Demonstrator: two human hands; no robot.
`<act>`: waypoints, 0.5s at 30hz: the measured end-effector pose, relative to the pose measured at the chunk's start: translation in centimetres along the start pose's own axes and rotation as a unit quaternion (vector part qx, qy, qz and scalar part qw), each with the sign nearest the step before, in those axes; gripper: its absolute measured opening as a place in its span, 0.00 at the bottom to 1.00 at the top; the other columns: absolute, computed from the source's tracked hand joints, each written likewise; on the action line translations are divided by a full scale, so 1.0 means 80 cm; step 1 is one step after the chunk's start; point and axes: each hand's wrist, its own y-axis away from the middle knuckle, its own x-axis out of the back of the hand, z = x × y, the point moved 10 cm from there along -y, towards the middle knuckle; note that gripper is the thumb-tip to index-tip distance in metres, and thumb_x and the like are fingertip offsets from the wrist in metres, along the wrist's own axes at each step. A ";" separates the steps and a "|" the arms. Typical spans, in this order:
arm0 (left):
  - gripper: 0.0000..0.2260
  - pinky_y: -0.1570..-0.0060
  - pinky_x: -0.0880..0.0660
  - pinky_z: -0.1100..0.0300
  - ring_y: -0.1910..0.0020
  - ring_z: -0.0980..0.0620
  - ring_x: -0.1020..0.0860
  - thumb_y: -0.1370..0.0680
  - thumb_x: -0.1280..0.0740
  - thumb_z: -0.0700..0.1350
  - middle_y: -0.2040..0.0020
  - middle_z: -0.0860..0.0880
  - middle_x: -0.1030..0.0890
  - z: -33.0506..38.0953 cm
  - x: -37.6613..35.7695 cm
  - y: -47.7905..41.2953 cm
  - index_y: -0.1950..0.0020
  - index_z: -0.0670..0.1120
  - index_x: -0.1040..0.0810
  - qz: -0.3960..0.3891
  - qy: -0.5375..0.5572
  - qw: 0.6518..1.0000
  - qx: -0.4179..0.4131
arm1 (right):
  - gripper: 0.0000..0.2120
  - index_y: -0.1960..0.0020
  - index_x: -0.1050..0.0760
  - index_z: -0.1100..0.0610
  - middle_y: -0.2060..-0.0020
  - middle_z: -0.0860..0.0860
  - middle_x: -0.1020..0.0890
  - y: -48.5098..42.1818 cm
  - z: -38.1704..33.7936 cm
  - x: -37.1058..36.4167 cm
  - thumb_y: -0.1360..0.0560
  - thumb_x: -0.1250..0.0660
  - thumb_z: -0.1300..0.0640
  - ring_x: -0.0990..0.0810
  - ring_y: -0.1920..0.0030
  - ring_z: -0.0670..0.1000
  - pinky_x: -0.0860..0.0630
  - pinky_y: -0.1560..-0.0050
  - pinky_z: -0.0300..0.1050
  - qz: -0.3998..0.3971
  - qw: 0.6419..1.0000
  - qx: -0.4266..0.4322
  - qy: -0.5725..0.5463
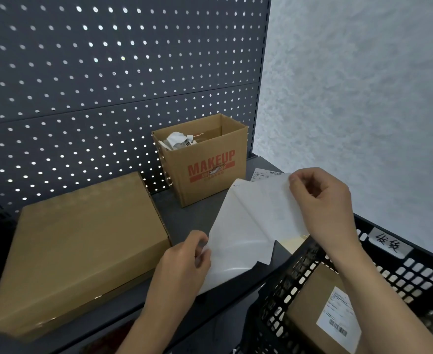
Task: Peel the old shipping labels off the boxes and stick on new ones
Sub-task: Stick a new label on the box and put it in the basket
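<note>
black basket (287, 290) is sitting closest, at the bottom right, holding a brown box (310, 302) with a label (337, 315) on top. left hand (184, 259) is pinching the bottom corner of a white label sheet (248, 226) and right hand (320, 198) is pinching its top edge, holding it up over the grey table (184, 215). a big flat box (82, 246) is lying on the left, near the table's front edge. an open makeup box (205, 164) with crumpled paper (178, 140) is standing at the back. some bare table is showing between the boxes.
</note>
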 end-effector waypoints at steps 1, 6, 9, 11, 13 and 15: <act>0.08 0.70 0.28 0.60 0.70 0.54 0.27 0.22 0.32 0.44 0.68 0.53 0.28 -0.003 -0.003 0.001 0.50 0.53 0.30 -0.012 -0.008 1.000 0.009 | 0.08 0.59 0.21 0.49 0.67 0.37 0.22 -0.003 0.000 0.001 0.22 0.32 0.57 0.26 0.65 0.38 0.32 0.63 0.28 0.003 1.000 0.000 0.001; 0.04 0.66 0.26 0.59 0.67 0.55 0.25 0.20 0.35 0.45 0.65 0.53 0.25 -0.017 -0.017 0.005 0.50 0.52 0.31 -0.069 -0.066 0.994 0.046 | 0.07 0.59 0.21 0.49 0.67 0.37 0.21 -0.011 -0.004 0.003 0.22 0.33 0.57 0.25 0.65 0.39 0.31 0.62 0.29 0.012 1.000 0.010 0.006; 0.03 0.69 0.29 0.63 0.66 0.56 0.25 0.19 0.37 0.47 0.63 0.54 0.25 -0.020 -0.024 0.008 0.51 0.52 0.32 -0.097 -0.090 0.989 0.062 | 0.07 0.58 0.21 0.49 0.66 0.38 0.20 -0.015 -0.006 0.004 0.23 0.33 0.57 0.25 0.64 0.39 0.31 0.61 0.32 0.017 1.000 0.011 0.008; 0.03 0.72 0.34 0.66 0.67 0.57 0.26 0.19 0.38 0.47 0.62 0.54 0.25 -0.020 -0.026 0.010 0.51 0.52 0.32 -0.109 -0.101 0.987 0.066 | 0.07 0.58 0.21 0.49 0.66 0.37 0.21 -0.017 -0.007 0.005 0.22 0.33 0.57 0.25 0.64 0.38 0.31 0.62 0.29 0.021 1.000 0.013 0.006; 0.03 0.72 0.33 0.65 0.67 0.56 0.26 0.19 0.38 0.48 0.63 0.54 0.25 -0.019 -0.028 0.010 0.51 0.52 0.32 -0.113 -0.113 0.985 0.064 | 0.07 0.58 0.21 0.49 0.66 0.37 0.21 -0.019 -0.008 0.005 0.22 0.33 0.57 0.25 0.64 0.39 0.31 0.62 0.28 0.022 1.000 0.015 0.004; 0.02 0.69 0.29 0.61 0.66 0.55 0.25 0.19 0.39 0.47 0.63 0.54 0.25 -0.020 -0.030 0.009 0.51 0.51 0.31 -0.115 -0.123 0.984 0.061 | 0.06 0.58 0.20 0.49 0.66 0.39 0.20 -0.021 -0.009 0.006 0.22 0.33 0.56 0.24 0.63 0.39 0.31 0.61 0.29 0.024 1.000 0.017 0.006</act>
